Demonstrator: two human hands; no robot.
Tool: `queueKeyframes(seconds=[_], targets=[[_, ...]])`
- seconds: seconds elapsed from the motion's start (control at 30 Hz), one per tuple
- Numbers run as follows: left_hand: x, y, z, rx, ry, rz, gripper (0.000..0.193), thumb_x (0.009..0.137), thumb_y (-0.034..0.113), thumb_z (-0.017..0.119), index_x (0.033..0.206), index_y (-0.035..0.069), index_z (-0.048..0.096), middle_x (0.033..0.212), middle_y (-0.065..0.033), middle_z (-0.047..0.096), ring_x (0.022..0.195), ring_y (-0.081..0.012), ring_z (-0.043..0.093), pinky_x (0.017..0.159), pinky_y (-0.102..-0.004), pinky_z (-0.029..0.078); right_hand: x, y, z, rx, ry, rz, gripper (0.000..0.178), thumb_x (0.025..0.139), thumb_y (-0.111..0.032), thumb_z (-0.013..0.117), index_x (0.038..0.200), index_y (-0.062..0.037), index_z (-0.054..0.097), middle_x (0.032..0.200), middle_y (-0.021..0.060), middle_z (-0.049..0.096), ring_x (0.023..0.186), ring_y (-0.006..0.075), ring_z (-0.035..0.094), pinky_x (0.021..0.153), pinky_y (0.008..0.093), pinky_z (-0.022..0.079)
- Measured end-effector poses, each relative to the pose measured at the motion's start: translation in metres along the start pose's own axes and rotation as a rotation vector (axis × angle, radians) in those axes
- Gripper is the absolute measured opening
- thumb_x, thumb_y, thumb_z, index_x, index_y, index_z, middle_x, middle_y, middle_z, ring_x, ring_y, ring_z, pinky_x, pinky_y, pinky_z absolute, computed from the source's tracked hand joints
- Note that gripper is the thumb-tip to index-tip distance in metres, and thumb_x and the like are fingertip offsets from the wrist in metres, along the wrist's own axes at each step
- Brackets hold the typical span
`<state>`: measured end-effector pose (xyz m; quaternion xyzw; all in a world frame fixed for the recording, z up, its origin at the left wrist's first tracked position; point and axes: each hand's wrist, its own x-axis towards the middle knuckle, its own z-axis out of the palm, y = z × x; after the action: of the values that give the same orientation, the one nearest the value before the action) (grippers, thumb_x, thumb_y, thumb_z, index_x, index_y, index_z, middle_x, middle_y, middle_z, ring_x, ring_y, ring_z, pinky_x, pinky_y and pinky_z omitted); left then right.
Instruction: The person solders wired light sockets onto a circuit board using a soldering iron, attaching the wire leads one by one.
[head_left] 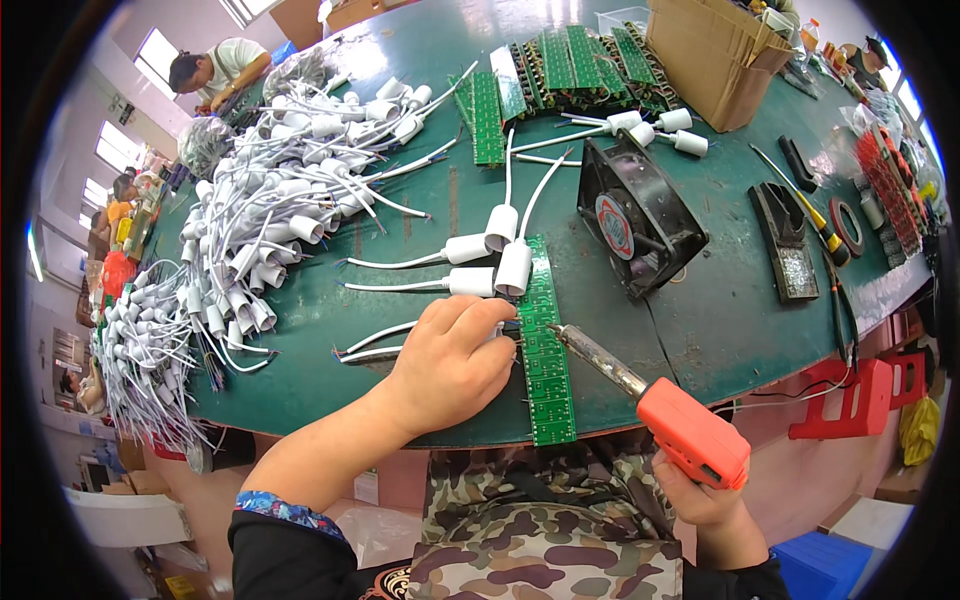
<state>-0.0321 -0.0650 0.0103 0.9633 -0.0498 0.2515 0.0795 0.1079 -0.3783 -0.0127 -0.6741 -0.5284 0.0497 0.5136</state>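
We note the green circuit board (548, 390) at the front edge of the tabletop (735, 305), presumably for reach. The right hand (708, 500) wraps its grip around the soldering iron (690, 428), likely avoiding heat; whether the curled left hand (445, 350) pinches anything, we cannot tell.

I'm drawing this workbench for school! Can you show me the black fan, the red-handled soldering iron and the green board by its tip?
Black fan (652, 200): head view, on its housing.
Red-handled soldering iron (680, 420): head view, on its handle.
Green board (547, 375): head view, near its middle.
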Motion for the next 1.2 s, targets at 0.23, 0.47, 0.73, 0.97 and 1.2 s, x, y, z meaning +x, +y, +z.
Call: queueKeyframes(seconds=[0.23, 0.47, 0.73, 0.97, 1.2], targets=[[0.01, -0.002, -0.017, -0.057, -0.172, 0.023, 0.018, 0.066, 0.01, 0.077, 0.081, 0.005, 0.068, 0.122, -0.0118, 0.062, 0.111, -0.033, 0.059, 0.094, -0.0468, 0.047, -0.005, 0.0, 0.001, 0.046, 0.02, 0.058, 0.047, 0.08, -0.013, 0.083, 0.12, 0.0035, 0.065, 0.114, 0.0195, 0.071, 0.089, 0.0304, 0.074, 0.08, 0.0367, 0.059], [0.011, -0.006, -0.016, -0.094, -0.189, 0.056, 0.013, 0.069, 0.008, 0.075, 0.08, 0.005, 0.067, 0.122, -0.0119, 0.063, 0.116, -0.0334, 0.058, 0.097, -0.0479, 0.046, -0.002, 0.0, 0.0, 0.007, 0.002, -0.005, 0.052, 0.08, -0.012, 0.083, 0.124, 0.0053, 0.061, 0.113, 0.0193, 0.071, 0.086, 0.0295, 0.074, 0.077, 0.0361, 0.059], [0.004, 0.0, 0.005, -0.048, 0.056, -0.017, 0.022, 0.066, 0.001, 0.077, 0.084, 0.006, 0.064, 0.114, -0.0098, 0.064, 0.109, -0.0325, 0.062, 0.093, -0.0472, 0.049, -0.004, 0.003, 0.004, -0.02, 0.008, -0.025, 0.055, 0.08, -0.012, 0.084, 0.125, 0.0063, 0.059, 0.11, 0.0195, 0.072, 0.085, 0.0298, 0.075, 0.077, 0.0362, 0.059], [0.002, -0.001, 0.008, -0.015, 0.071, 0.012, 0.025, 0.065, 0.002, 0.078, 0.086, 0.006, 0.065, 0.113, -0.009, 0.064, 0.11, -0.0319, 0.062, 0.092, -0.0479, 0.049, -0.006, 0.009, 0.009, 0.12, -0.048, 0.01, 0.059, 0.077, -0.006, 0.084, 0.127, 0.0067, 0.056, 0.115, 0.0211, 0.072, 0.088, 0.03, 0.076, 0.078, 0.0365, 0.06], [0.002, -0.002, 0.007, -0.021, 0.069, 0.019, 0.025, 0.066, 0.002, 0.078, 0.087, 0.006, 0.065, 0.113, -0.0089, 0.063, 0.111, -0.032, 0.062, 0.093, -0.0478, 0.049, 0.001, 0.007, 0.015, 0.125, -0.041, -0.038, 0.061, 0.075, -0.001, 0.083, 0.129, 0.0076, 0.055, 0.114, 0.021, 0.072, 0.088, 0.03, 0.076, 0.076, 0.036, 0.061]])
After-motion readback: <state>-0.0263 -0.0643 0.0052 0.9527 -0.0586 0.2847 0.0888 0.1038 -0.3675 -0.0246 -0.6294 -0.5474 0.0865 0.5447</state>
